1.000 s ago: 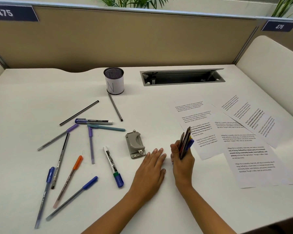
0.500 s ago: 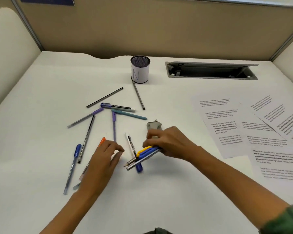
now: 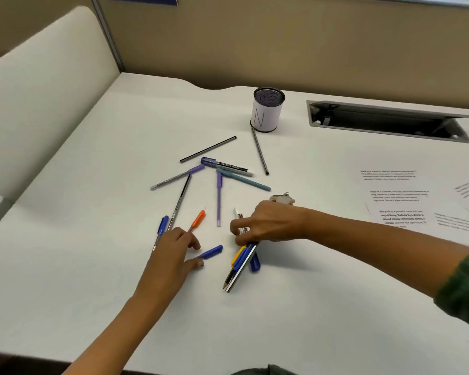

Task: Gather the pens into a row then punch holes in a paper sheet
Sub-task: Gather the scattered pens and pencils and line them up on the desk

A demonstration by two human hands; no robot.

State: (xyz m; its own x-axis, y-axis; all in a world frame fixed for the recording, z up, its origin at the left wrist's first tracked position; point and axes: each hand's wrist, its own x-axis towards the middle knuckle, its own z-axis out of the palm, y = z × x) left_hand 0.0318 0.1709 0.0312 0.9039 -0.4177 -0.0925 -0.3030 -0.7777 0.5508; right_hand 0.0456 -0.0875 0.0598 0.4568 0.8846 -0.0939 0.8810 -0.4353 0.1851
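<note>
Head view: I watched the right hand [image 3: 266,223] grip a bundle of pens [image 3: 241,263], tips on the desk [image 3: 92,185], while the left hand [image 3: 173,250] pinched a blue pen [image 3: 210,252]. The paper sheets [image 3: 398,209] lay well right. My worry was the uneven bundle slipping from that grip and scattering.

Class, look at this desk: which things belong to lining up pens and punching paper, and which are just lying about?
Job: scattered pens, pen bundle in the right hand, hole punch, printed sheets.
Lying about: mesh pen cup, cable hatch.
</note>
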